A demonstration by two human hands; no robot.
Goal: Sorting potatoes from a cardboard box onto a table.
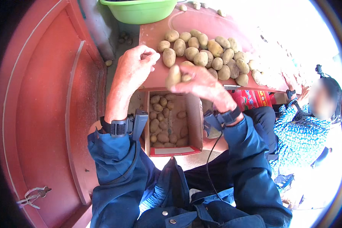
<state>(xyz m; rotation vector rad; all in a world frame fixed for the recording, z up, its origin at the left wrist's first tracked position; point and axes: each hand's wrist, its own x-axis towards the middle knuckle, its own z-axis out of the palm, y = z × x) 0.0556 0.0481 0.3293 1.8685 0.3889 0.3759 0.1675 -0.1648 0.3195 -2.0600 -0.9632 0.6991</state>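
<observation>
My right hand (198, 81) grips a potato (174, 75), slightly blurred, above the near edge of a red tabletop; a second potato shows between its fingers. To the left, my left hand (138, 64) is raised with the thumb against curled fingers, and whether something small is between them cannot be seen. Many loose potatoes (200, 59) lie in a spread on the red tabletop (155, 81) just beyond my hands. Below them, between my knees, stands an open cardboard box (195, 122) with potatoes (163, 138) on its bottom, mostly along the left side.
A green plastic basin (142, 12) stands at the back left. A red door (45, 114) fills the left side. At the right sits another person (302, 134) in a patterned top, hands at the table. Red printed packaging (249, 99) is under the table edge.
</observation>
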